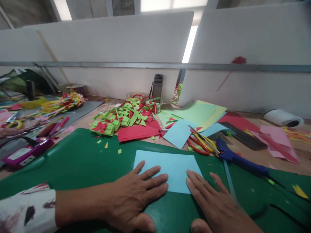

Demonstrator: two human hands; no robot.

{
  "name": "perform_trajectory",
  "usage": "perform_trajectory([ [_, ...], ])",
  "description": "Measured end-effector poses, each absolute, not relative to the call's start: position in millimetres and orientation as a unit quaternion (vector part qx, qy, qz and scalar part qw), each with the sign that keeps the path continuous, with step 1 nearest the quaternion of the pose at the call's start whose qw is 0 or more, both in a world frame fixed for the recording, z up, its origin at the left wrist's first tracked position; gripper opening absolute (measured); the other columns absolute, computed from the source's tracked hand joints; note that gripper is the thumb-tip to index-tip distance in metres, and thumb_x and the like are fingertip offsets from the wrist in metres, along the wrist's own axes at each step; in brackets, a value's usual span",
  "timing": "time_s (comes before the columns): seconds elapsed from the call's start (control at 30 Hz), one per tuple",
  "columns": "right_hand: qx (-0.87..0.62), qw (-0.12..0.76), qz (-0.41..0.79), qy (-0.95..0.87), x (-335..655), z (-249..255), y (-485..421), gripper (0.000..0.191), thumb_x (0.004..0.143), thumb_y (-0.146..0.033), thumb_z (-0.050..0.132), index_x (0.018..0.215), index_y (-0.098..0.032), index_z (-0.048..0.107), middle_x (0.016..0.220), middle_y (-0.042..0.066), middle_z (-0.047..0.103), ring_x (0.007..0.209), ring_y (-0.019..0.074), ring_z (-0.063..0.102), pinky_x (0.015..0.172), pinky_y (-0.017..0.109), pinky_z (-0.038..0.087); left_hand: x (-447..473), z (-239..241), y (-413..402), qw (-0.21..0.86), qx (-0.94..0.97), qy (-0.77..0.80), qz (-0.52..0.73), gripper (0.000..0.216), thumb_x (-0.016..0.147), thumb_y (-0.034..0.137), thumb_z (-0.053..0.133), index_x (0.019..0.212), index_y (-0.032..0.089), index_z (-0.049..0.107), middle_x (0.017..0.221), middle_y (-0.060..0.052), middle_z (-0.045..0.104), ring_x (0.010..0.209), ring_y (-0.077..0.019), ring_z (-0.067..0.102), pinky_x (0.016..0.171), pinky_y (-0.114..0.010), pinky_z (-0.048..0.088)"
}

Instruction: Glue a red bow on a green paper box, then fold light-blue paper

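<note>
A light blue sheet of paper (167, 165) lies flat on the green mat (80, 165) in front of me. My left hand (138, 194) rests on its left part, fingers spread and palm down. On the sheet's lower right edge, the fingertips of my right hand (211, 197) press down, with the fingers stretched out and the thumb apart. Neither hand grips anything. Just beyond the sheet are a smaller blue paper piece (178, 133) and scissors with red handles (199, 145).
A blue hot glue gun (243, 160) lies at the right, its cord trailing forward. Behind the mat are a heap of green and red folded paper pieces (126, 116), red paper (138, 131), a dark bottle (157, 86) and a phone (244, 136). A purple device (28, 152) sits left.
</note>
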State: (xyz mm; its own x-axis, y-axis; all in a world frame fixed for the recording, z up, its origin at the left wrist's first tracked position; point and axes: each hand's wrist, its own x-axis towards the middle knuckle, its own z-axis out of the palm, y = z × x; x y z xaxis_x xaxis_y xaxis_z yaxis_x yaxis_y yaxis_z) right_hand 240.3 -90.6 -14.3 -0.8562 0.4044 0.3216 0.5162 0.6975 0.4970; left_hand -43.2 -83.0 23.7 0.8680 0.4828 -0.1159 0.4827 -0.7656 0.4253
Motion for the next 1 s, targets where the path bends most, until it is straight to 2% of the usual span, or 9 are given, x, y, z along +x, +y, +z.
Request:
perform_trajectory([
  [0.13, -0.264, 0.090, -0.286, -0.917, 238, -14, -92, 0.061, 0.089, -0.054, 0.038, 0.115, -0.004, 0.059, 0.115, 0.022, 0.064, 0.103, 0.0352, 0.060, 0.080, 0.056, 0.041, -62, 20, -88, 0.221, 0.934, 0.280, 0.005, 0.068, 0.092, 0.060, 0.035, 0.148, 0.028, 0.014, 0.152, -0.005, 0.020, 0.141, -0.0304, 0.011, 0.111, -0.058, -0.001],
  [0.33, -0.272, 0.080, -0.279, -0.917, 235, -10, -94, 0.063, 0.089, -0.057, 0.038, 0.115, -0.003, 0.059, 0.115, 0.022, 0.064, 0.103, 0.0353, 0.061, 0.080, 0.056, 0.041, -91, 4, -92, 0.158, 0.935, 0.316, 0.033, 0.053, 0.094, 0.057, 0.030, 0.141, 0.032, 0.035, 0.149, -0.001, 0.031, 0.140, -0.0257, 0.019, 0.113, -0.053, 0.001],
  [0.57, -0.277, 0.096, -0.267, -0.918, 239, -11, -94, 0.064, 0.088, -0.058, 0.040, 0.117, -0.004, 0.058, 0.115, 0.023, 0.064, 0.103, 0.0361, 0.060, 0.084, 0.057, 0.038, -130, -5, -94, 0.079, 0.930, 0.353, 0.071, 0.039, 0.095, 0.046, 0.038, 0.122, 0.028, 0.058, 0.137, -0.003, 0.050, 0.134, -0.0236, 0.035, 0.113, -0.046, 0.019],
  [0.67, -0.284, 0.108, -0.259, -0.917, 238, -15, -95, 0.063, 0.088, -0.057, 0.041, 0.117, -0.004, 0.058, 0.114, 0.023, 0.064, 0.104, 0.0359, 0.059, 0.086, 0.058, 0.036, -133, 0, -93, 0.020, 0.917, 0.387, 0.096, 0.028, 0.094, 0.033, 0.042, 0.100, 0.023, 0.068, 0.125, -0.006, 0.062, 0.121, -0.0234, 0.052, 0.108, -0.043, 0.030],
  [0.73, -0.304, 0.116, -0.255, -0.911, 234, -18, -96, 0.063, 0.089, -0.058, 0.041, 0.114, -0.004, 0.060, 0.113, 0.023, 0.065, 0.104, 0.0357, 0.059, 0.088, 0.057, 0.035, -118, 4, -92, -0.022, 0.908, 0.393, 0.145, 0.028, 0.094, 0.024, 0.040, 0.091, 0.019, 0.068, 0.113, -0.009, 0.067, 0.109, -0.0217, 0.060, 0.104, -0.040, 0.037],
  [0.8, -0.332, 0.116, -0.241, -0.904, 229, -19, -99, 0.066, 0.089, -0.061, 0.039, 0.113, -0.004, 0.061, 0.113, 0.023, 0.065, 0.106, 0.0349, 0.059, 0.090, 0.056, 0.035, -92, 9, -89, -0.020, 0.924, 0.344, 0.168, 0.028, 0.093, 0.025, 0.040, 0.104, 0.017, 0.065, 0.115, -0.011, 0.066, 0.108, -0.0227, 0.059, 0.102, -0.040, 0.039],
  [0.9, -0.370, 0.091, -0.199, -0.903, 224, -15, -100, 0.065, 0.088, -0.061, 0.040, 0.116, -0.006, 0.060, 0.116, 0.022, 0.063, 0.109, 0.0345, 0.057, 0.093, 0.057, 0.034, -48, 13, -82, 0.051, 0.956, 0.273, 0.092, 0.046, 0.093, 0.039, 0.044, 0.132, 0.015, 0.048, 0.137, -0.013, 0.049, 0.127, -0.0302, 0.042, 0.106, -0.050, 0.031],
  [1.0, -0.377, 0.068, -0.142, -0.913, 224, -8, -99, 0.055, 0.088, -0.056, 0.046, 0.119, -0.012, 0.059, 0.121, 0.020, 0.061, 0.111, 0.0342, 0.055, 0.094, 0.058, 0.033, -26, 13, -69, 0.140, 0.967, 0.207, 0.046, 0.062, 0.092, 0.049, 0.045, 0.144, 0.018, 0.031, 0.147, -0.011, 0.036, 0.136, -0.0313, 0.028, 0.110, -0.053, 0.022],
])
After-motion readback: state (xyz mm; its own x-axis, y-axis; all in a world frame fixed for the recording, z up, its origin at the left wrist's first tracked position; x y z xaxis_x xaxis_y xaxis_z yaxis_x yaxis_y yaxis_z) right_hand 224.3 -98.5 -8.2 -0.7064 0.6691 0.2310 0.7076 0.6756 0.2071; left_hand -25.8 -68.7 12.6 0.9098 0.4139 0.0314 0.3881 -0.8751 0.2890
